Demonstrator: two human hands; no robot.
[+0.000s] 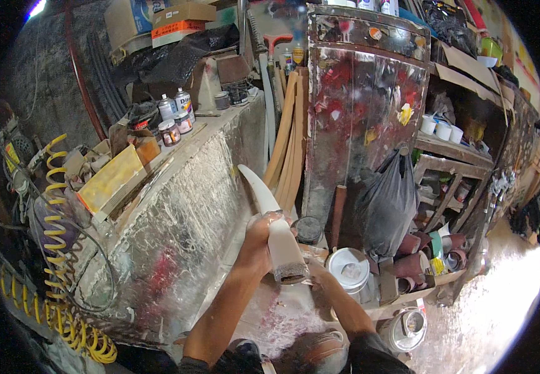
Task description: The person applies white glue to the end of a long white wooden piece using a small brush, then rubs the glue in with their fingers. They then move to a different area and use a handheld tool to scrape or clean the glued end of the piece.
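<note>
A pale, curved, tapering horn (281,242) is held out in front of me at the middle of the view. Its narrow tip points up and away to the left, and its wide, rough brown end faces me. My left hand (260,235) is closed around the middle of the horn. Close by the wide end is my right hand (317,274). Its fingers are mostly hidden behind the horn, so their grip and anything in them do not show.
A rough ledge (183,168) at left bears spray cans (183,101), jars and a yellow carton (111,181). A coiled yellow hose (55,237) hangs far left. At right are a white bucket (348,268), a black bag (388,206) and a box of abrasive rolls (410,265).
</note>
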